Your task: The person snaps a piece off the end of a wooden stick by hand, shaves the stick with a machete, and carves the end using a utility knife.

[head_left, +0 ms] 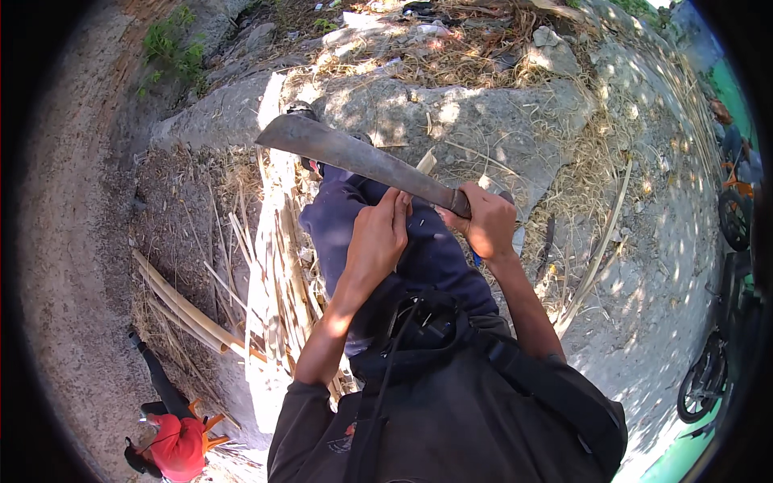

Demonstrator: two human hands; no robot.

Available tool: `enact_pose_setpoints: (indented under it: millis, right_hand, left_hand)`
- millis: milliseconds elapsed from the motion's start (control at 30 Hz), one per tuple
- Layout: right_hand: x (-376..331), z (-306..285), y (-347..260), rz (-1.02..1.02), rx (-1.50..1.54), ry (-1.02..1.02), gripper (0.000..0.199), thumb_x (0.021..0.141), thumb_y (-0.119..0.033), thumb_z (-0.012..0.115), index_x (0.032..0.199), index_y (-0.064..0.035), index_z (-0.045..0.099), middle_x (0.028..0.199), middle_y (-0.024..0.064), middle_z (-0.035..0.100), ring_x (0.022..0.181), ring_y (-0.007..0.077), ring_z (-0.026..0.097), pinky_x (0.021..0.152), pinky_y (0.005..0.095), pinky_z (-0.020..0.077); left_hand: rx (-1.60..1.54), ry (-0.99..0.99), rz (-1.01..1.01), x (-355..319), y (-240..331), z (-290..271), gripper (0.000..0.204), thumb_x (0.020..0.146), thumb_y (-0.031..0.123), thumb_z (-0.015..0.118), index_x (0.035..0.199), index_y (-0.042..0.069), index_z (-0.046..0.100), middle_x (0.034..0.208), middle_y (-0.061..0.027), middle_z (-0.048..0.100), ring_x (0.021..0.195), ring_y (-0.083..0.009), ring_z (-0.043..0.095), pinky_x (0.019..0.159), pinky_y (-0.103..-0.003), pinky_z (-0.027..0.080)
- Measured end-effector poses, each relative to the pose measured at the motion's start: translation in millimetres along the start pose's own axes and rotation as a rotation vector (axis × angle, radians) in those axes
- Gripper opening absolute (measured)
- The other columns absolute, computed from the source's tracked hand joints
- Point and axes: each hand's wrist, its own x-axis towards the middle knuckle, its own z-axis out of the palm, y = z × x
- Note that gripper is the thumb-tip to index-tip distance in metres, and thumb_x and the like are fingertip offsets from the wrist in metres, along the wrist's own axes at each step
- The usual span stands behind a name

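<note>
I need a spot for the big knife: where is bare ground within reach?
Bare patches: the grey rock slab past the long dark machete blade, and the dappled pale ground right of the right hand. Crowded: the split bamboo strips beside the left hand, and the dry straw behind the slab.

A dark charcoal long-sleeved top (451, 419) is worn, its sleeves (294, 419) pushed up above the elbows so that both forearms are left bare. Dark navy trousers (354, 221) are worn. A black strap (555, 390) with a cord is slung across the chest.
</note>
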Motion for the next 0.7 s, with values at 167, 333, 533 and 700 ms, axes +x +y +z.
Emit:
enact_pose_setpoints:
  millis: [167, 333, 533, 700]
  right_hand:
    - [8.1, 3.3, 5.0, 0.010, -0.034, 0.040, 0.051, 0.082, -0.059, 0.080, 0.092, -0.0122, 0.063, 0.075, 0.0044, 0.066, 0.066, 0.0289, 0.069, 0.056, 0.0410, 0.0503]
    - [10.3, 5.8, 12.9, 0.027, -0.076, 0.092, 0.051, 0.083, -0.059, 0.080, 0.092, -0.0118, 0.063, 0.076, 0.0047, 0.067, 0.067, 0.0287, 0.070, 0.058, 0.0415, 0.0510]
    - [19.0, -10.4, 9.8, 0.083, -0.013, -0.084, 0.050, 0.086, -0.057, 0.078, 0.092, -0.0093, 0.063, 0.075, 0.0064, 0.066, 0.067, 0.0314, 0.070, 0.058, 0.0423, 0.0509]
    - [19.9, -14.9, 17.4, 0.006, 0.121, -0.276, 0.053, 0.091, -0.058, 0.075, 0.100, -0.0073, 0.062, 0.071, 0.0104, 0.065, 0.067, 0.0342, 0.069, 0.058, 0.0434, 0.0514]
  left_hand:
    - [-0.111, -0.122, -0.150, 5.1, 1.1, -8.6, 0.038, 0.115, 0.028, 0.045, 0.096, -0.002, 0.058, 0.067, -0.0072, 0.051, 0.059, -0.0167, 0.048, 0.059, -0.035, 0.041]
    - [-0.097, -0.105, -0.131, 7.4, -2.7, -0.4, 0.040, 0.116, 0.029, 0.044, 0.090, 0.000, 0.055, 0.065, -0.0032, 0.047, 0.060, -0.0116, 0.043, 0.057, -0.032, 0.038]
    - [-0.004, -0.088, -0.129, 12.5, -2.6, -1.3, 0.037, 0.114, 0.026, 0.044, 0.091, 0.000, 0.059, 0.065, -0.0211, 0.054, 0.060, -0.0408, 0.058, 0.060, -0.045, 0.042]
    - [-0.067, -0.099, -0.147, 8.7, -8.9, 4.5, 0.041, 0.115, 0.030, 0.043, 0.091, 0.000, 0.057, 0.063, -0.0045, 0.046, 0.059, -0.0131, 0.045, 0.058, -0.033, 0.039]
